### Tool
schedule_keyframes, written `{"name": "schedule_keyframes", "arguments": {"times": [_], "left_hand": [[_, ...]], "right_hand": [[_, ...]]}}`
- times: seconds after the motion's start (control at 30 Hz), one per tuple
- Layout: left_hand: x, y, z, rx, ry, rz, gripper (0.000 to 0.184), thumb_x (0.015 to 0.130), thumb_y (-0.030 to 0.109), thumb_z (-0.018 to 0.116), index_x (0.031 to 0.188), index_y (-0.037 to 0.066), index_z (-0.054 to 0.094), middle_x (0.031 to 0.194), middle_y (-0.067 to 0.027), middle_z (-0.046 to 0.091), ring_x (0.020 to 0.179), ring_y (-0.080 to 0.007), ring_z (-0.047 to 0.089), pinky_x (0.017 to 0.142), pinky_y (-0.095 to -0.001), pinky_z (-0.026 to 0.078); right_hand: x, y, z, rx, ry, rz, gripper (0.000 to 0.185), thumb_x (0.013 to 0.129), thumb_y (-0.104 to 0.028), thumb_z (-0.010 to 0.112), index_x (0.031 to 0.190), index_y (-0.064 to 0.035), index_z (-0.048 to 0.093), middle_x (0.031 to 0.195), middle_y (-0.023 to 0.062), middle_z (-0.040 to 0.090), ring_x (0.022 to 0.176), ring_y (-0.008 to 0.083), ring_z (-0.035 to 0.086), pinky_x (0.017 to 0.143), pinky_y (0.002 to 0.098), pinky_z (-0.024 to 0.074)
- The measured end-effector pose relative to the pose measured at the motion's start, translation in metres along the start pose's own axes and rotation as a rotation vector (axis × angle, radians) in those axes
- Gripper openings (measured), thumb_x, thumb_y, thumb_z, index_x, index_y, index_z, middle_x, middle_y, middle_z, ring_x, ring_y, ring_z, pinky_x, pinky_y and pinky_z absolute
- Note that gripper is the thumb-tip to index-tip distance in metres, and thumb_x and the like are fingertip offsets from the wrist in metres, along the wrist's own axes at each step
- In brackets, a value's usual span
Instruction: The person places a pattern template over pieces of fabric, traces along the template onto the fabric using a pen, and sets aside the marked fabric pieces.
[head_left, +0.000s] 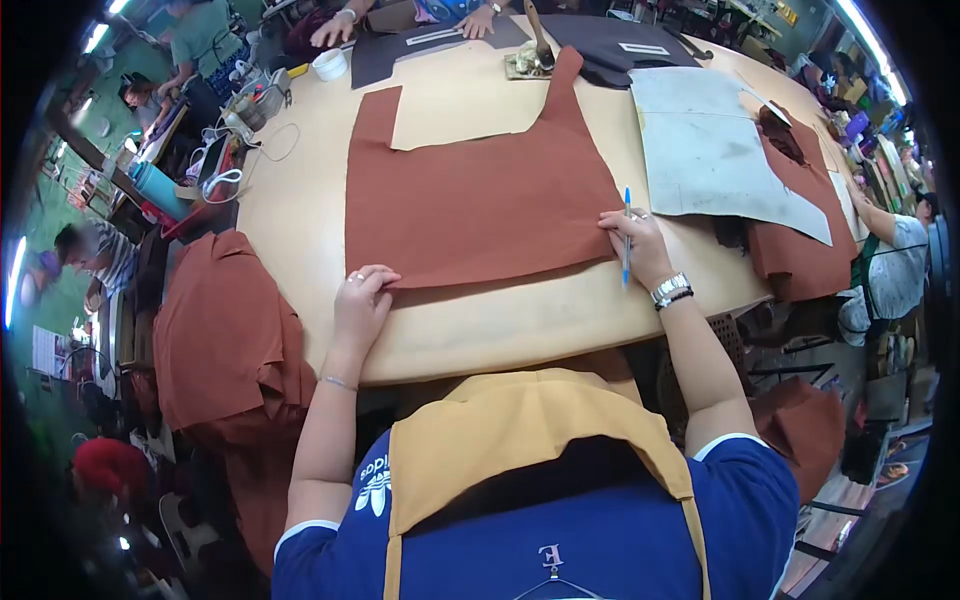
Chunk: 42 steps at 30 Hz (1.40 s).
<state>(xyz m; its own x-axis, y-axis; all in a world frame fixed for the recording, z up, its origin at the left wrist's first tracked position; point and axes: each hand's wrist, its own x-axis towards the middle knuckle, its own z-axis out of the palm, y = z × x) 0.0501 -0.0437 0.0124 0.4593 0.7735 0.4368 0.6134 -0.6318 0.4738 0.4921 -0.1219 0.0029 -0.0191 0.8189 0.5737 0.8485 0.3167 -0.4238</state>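
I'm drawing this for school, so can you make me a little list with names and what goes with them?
Table: pale
On it: big brown cloth, spread out
Left hand: at the cloth's near left corner
Right hand: holding a blue pen, by the near right corner
To the right: pale gray sheet
Far side: brush, another person's hands

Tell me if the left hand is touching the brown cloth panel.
Touching. The head view shows the left hand with fingertips on the brown cloth panel, near-left corner.
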Motion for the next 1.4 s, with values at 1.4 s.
{"name": "schedule_keyframes", "arguments": {"times": [1.4], "left_hand": [[-0.037, 0.03, -0.013, -0.231, -0.041, -0.077, 0.038, 0.08, 0.033, 0.075, 0.107, 0.008, 0.068, 0.122, -0.0128, 0.062, 0.116, -0.0298, 0.057, 0.1, -0.0433, 0.043]], "right_hand": [[0.137, -0.04, -0.181, 0.188, 0.752, 0.114, 0.032, 0.09, -0.021, 0.066, 0.113, 0.0014, 0.064, 0.103, 0.0053, 0.067, 0.091, 0.0113, 0.059, 0.083, 0.0265, 0.0469]]}}
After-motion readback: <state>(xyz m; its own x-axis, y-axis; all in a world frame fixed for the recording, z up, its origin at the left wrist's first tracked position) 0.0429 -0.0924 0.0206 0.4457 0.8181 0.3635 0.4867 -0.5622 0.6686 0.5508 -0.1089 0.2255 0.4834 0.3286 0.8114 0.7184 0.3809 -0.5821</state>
